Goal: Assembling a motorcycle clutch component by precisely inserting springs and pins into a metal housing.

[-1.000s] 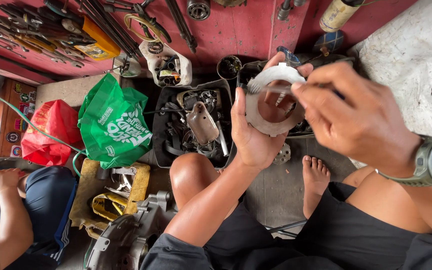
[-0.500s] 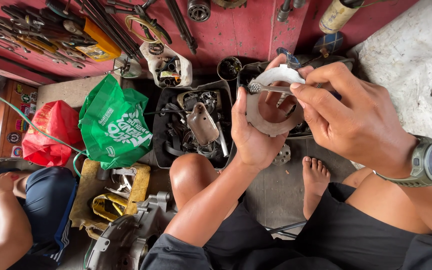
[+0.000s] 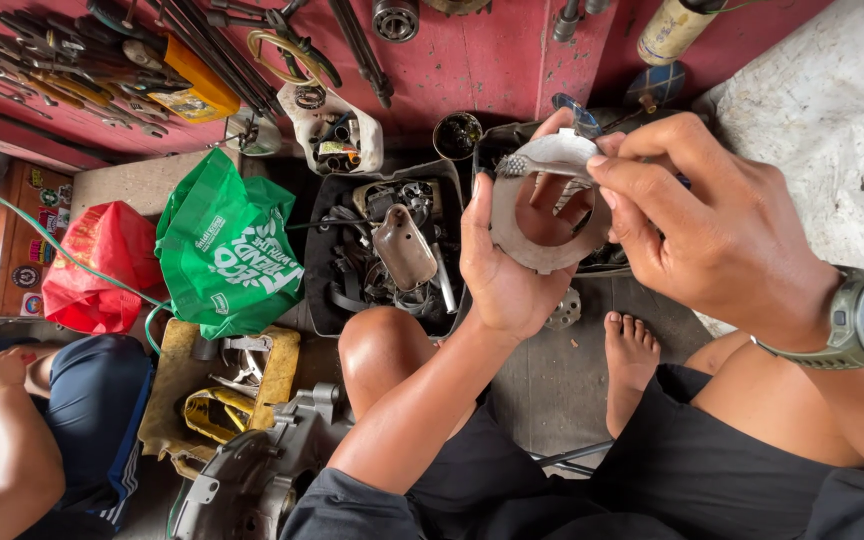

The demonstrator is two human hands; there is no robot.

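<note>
The left hand cups a flat metal ring, fingers curled round its outer edge, above the tray of parts. The right hand pinches a small brush against it. The ring looks stiff, fairly heavy, perhaps greasy; its rim seems the best hold.

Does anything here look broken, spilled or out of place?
Nothing looks spilled or broken. The left hand holds a grey metal ring while the right hand works a small brush on it. The black tray of jumbled parts just looks cluttered.
</note>
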